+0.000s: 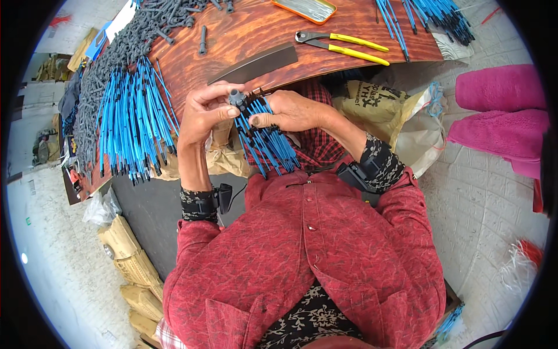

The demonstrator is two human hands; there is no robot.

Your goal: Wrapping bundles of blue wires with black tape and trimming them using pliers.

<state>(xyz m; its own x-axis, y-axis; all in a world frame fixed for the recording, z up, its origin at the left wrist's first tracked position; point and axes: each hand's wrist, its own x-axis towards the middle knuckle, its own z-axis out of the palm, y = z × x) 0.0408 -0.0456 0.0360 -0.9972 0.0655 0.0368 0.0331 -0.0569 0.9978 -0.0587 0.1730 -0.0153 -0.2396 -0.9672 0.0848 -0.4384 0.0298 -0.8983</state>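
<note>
Between the thumb and fingers of my left hand point(203, 113) is a small grey plastic fitting point(236, 98) with a round opening turned upward. My right hand point(293, 110) is closed around a bundle of thin blue rods with black ends point(268, 145). The bundle hangs slanting over my lap, its upper black tips right beside the grey fitting. Whether a rod touches the fitting, I cannot tell. Part of the bundle is hidden behind my right fingers and thumb.
On the wooden table point(250, 35) lie yellow-handled pincers point(343, 46), a dark flat strip point(256, 65), an orange-rimmed tin point(308, 9) and a heap of grey fittings point(142, 35). More blue rods point(136, 125) hang over its left edge. A sack point(401, 110) stands below, right.
</note>
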